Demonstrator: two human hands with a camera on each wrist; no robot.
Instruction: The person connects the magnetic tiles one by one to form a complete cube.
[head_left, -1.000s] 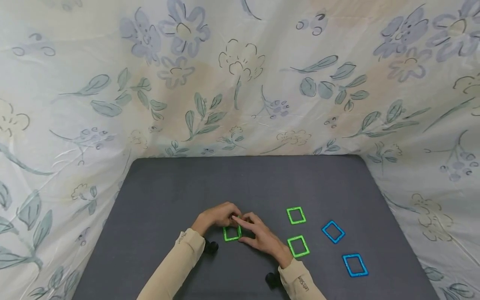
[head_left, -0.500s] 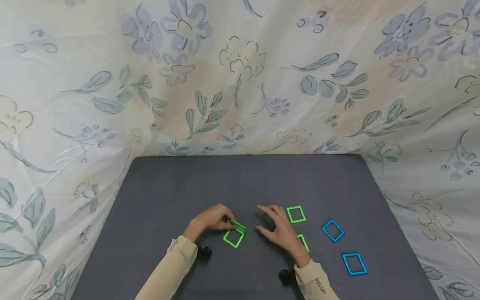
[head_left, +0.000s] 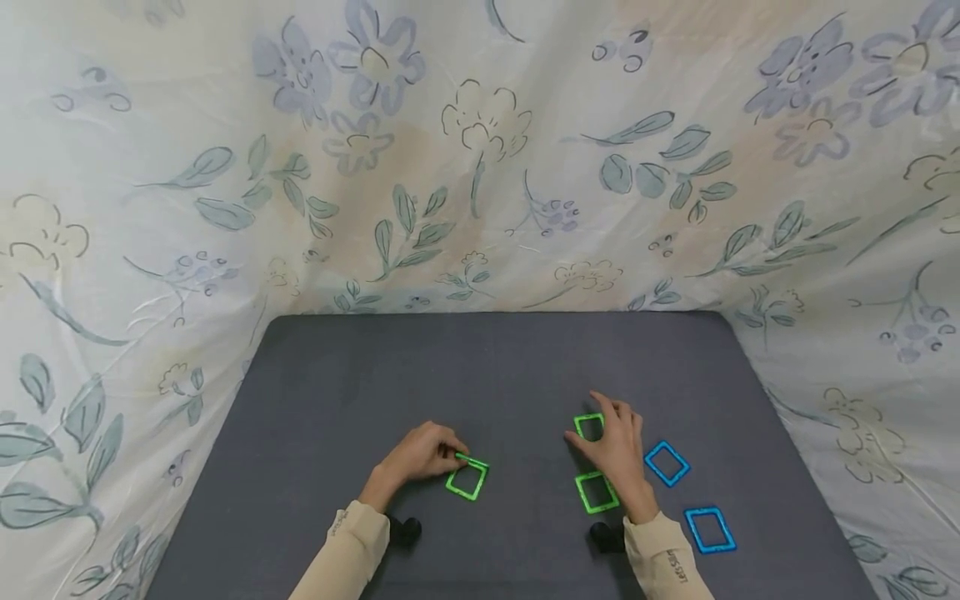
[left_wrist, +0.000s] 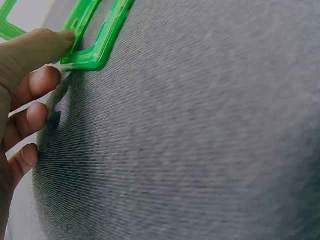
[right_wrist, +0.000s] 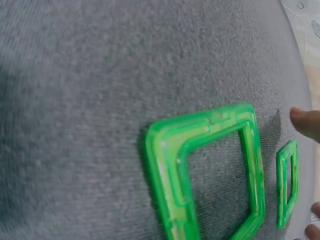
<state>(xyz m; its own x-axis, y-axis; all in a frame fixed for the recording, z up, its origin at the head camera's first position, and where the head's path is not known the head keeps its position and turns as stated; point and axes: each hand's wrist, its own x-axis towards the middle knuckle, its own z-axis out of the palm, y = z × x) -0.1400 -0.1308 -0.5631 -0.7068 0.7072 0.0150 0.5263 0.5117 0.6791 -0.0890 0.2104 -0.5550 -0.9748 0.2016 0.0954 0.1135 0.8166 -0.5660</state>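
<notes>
A green frame [head_left: 475, 462], raised frame for short, is held tipped up along the far edge of a flat green frame [head_left: 461, 492], left of ctr on the dark grey counter [head_left: 375, 375]. It's pinched by the L hand [head_left: 422, 452], thumb on the near side; the L grip is thus grasping, tho' whether the flat one is pinched too can't be told. The other L fingers are seen loosely bent in the L wrist view.

The R hand [head_left: 617, 442] is held well apart, R side, over/beside the far green frame [head_left: 577, 430], which is partly hidden by it. R grip is released: thumb & fingers spread; contact can't be made out. Just nearer the person, the near green frame [head_left: 581, 495] is laid flat nr the R wrist.

Farther R, a tilted blue frame [head_left: 657, 472] is set cornerwise, w/ a second blue frame [head_left: 718, 550] laid below it. Cream sleeves [head_left: 337, 554] are worn on both arms. The counter is backed by a floral cloth [head_left: 480, 242].
</notes>
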